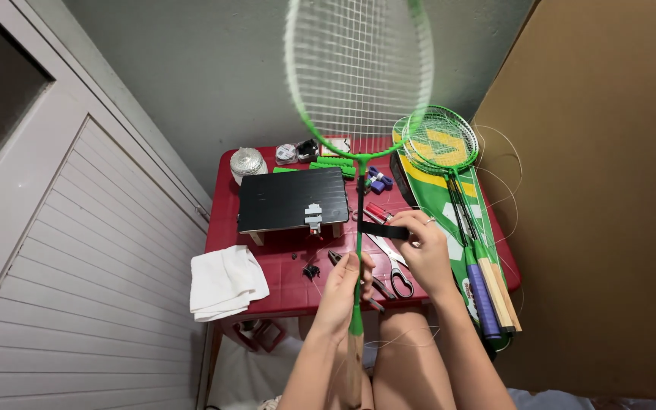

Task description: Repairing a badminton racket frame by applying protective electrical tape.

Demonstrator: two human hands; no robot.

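Above the near edge of a red table (267, 292), the person holds a green racket (358, 114) upright, its strung head blurred at the top of the view. The left hand (341, 285) is closed around the thin shaft just above the bare wooden handle, which runs down between the knees. The right hand (425, 250) pinches one end of a black strip of tape (383, 230) between thumb and fingers; the strip stretches left to the shaft and touches it. On the table just behind the hands lie scissors (398, 275). Farther back sits a black box (292, 199), with a folded white cloth (225, 282) at the near left corner. To the right, more green rackets (449, 152) lie on a green and yellow cover (438, 199), handles pointing near.
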